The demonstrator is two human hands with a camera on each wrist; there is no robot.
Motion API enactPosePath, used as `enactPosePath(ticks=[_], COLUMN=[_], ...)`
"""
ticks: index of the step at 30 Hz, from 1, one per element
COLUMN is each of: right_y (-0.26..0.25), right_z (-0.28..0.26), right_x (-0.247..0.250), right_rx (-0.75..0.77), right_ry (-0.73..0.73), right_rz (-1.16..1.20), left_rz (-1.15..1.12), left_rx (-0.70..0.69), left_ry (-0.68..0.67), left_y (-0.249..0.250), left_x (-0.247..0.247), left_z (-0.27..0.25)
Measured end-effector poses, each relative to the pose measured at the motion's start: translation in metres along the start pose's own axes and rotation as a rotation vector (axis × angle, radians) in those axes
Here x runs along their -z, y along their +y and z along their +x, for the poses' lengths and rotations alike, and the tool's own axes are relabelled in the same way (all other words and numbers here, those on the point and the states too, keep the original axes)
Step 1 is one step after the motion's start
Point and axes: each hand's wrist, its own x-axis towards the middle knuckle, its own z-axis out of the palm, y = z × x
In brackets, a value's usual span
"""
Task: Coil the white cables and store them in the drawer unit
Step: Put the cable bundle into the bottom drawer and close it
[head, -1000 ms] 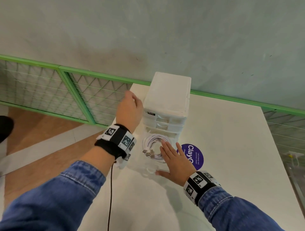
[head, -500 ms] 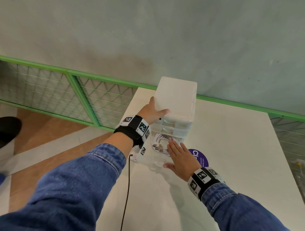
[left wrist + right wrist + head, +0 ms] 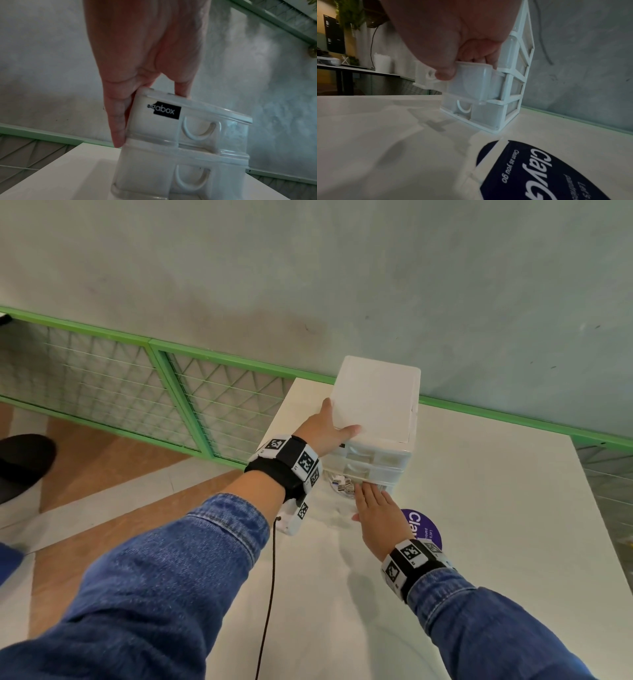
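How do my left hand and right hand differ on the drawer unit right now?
The left hand grips the drawer unit at its top corner, thumb on top; the right hand lies lower, on the pulled-out drawer. The left hand's fingers run down the unit's side; the right hand's reach over the drawer holding the white cables. Both wear marker wristbands.

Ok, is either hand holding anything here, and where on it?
The left hand grips the drawer unit at its top front corner, thumb on top. The right hand only presses flat on the open drawer.
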Motion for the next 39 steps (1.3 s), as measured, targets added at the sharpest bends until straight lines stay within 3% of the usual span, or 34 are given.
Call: enactPosePath(ticks=[15, 19, 25, 34, 39], right_y=[-0.021, -0.025, -0.031, -0.02, -0.029], right_z=[-0.005, 0.008, 0.021, 0.009, 0.018], right_x=[0.002, 0.003, 0.011, 0.002, 0.011], right_rx=[-0.033, -0.044, -0.098, -0.043, -0.099], right_ry=[0.148, 0.101, -0.023, 0.052, 0.008], right_rz=[0.14, 0.215, 0.139, 0.143, 0.113], left_rz=[-0.022, -0.002, 0.004, -0.007, -0.007], left_rx=[-0.013, -0.011, -0.012, -0.02, -0.021], left_ry=[0.005, -0.009, -0.021, 0.001, -0.008], left_y=[-0.003, -0.003, 0.0, 0.0, 0.0], left_x=[-0.003, -0.002, 0.002, 0.001, 0.002], left_z=[0.002, 0.002, 0.002, 0.0, 0.0])
